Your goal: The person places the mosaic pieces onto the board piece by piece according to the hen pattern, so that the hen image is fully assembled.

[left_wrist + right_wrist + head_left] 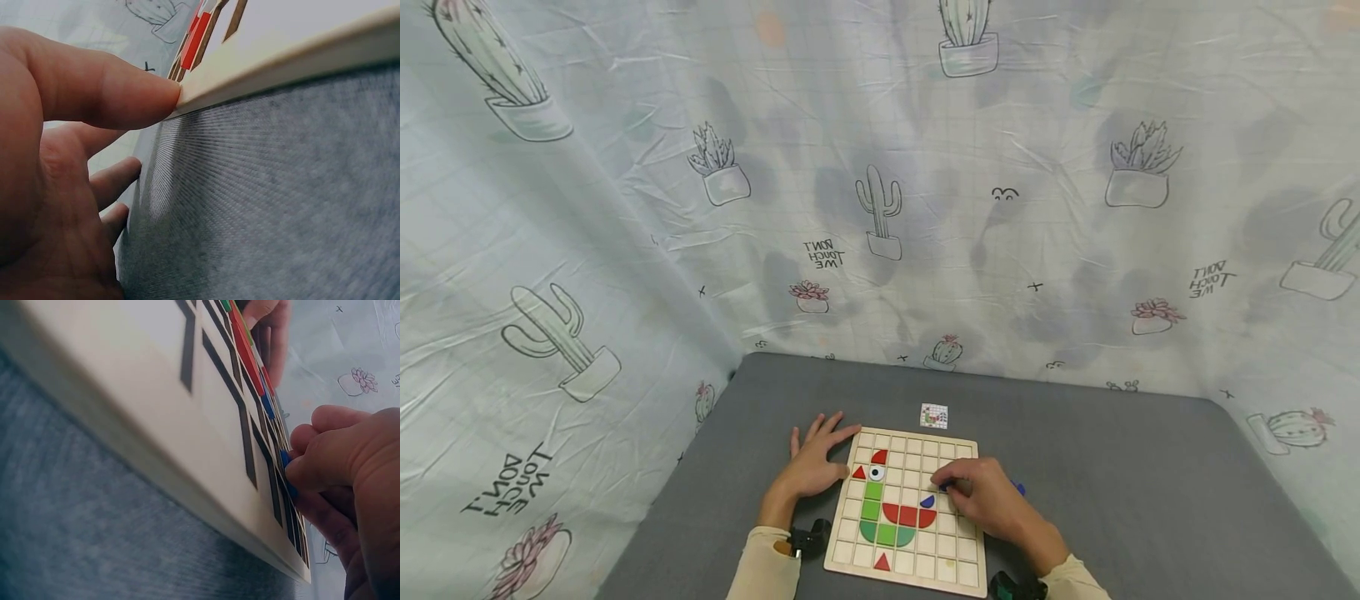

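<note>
A wooden grid board [955,546] lies flat on the table. My left hand [811,467] is spread along its left side, with the thumb [137,94] and index fingertip against the frame. Over the board's right part, my right hand [992,500] pinches a small blue piece [286,467] between thumb and fingers, close over the cells; its shape is mostly hidden. Left of that hand sits a blue rounded piece [928,502] above a row of red pieces [908,517]. Green squares [872,508], an eye tile [876,472] and a red triangle [859,472] fill cells toward the left.
Behind the board lies a small printed card [934,416] with a coloured grid picture. Another blue piece [1018,488] shows on the grey table [1120,483] past my right hand. A cactus-print curtain [1045,250] hangs behind the table and along its sides.
</note>
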A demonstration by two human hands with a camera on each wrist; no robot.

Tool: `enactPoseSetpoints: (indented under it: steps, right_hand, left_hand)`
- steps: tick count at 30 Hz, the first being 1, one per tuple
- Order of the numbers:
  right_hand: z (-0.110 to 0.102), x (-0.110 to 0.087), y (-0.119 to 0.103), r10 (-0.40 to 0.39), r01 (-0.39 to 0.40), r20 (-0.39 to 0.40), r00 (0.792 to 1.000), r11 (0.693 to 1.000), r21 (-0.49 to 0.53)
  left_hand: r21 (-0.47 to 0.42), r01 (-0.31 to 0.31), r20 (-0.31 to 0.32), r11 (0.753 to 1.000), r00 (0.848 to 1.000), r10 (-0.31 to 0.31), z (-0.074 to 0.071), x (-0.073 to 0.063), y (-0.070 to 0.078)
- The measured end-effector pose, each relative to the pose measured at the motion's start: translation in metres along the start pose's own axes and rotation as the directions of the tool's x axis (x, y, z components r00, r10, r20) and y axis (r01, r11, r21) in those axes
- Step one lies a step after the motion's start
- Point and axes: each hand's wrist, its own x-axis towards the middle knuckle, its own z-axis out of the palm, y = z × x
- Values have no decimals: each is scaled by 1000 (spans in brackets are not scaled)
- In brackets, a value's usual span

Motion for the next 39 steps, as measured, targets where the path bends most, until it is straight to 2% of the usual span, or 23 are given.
enactPoseSetpoints:
  steps: [8, 14, 19, 21, 25, 28, 31, 39]
  right_hand:
    - [1, -2, 1, -23, 24, -25, 999, 1000, 3]
    - [-3, -12, 5, -31, 33, -137, 990, 999, 14]
    - [-11, -28, 10, -13, 30, -220, 975, 997, 74]
    - [-16, -36, 11, 13, 12, -217, 976, 994, 111]
    - [-24, -53, 11, 80, -53, -162, 984, 985, 167]
    - [-29, -66, 11, 129, -108, -132, 983, 981, 159]
    - [-33, -78, 11, 168, -149, -141, 976, 980, 136]
    - [-40, -102, 9, 183, -171, -208, 961, 983, 74]
  left_hand:
    - [1, -3, 5, 1000, 1000, 3, 0, 0, 0]
    - [-1, -8, 9, 1000, 1000, 8, 1, 0, -1]
    - [0, -10, 5, 1000, 1000, 10, 1, 1, -2]
    - [5, -9, 2, 1000, 1000, 9, 1, 1, -2]
    - [6, -10, -3, 1000, 1000, 10, 0, 1, -1]
    - [1, -5, 1, 1000, 1000, 5, 0, 1, -1]
    - [-3, -3, 4, 1000, 1000, 3, 0, 0, -1]
    - [4, 2, -1, 1000, 1000, -2, 1, 2, -2]
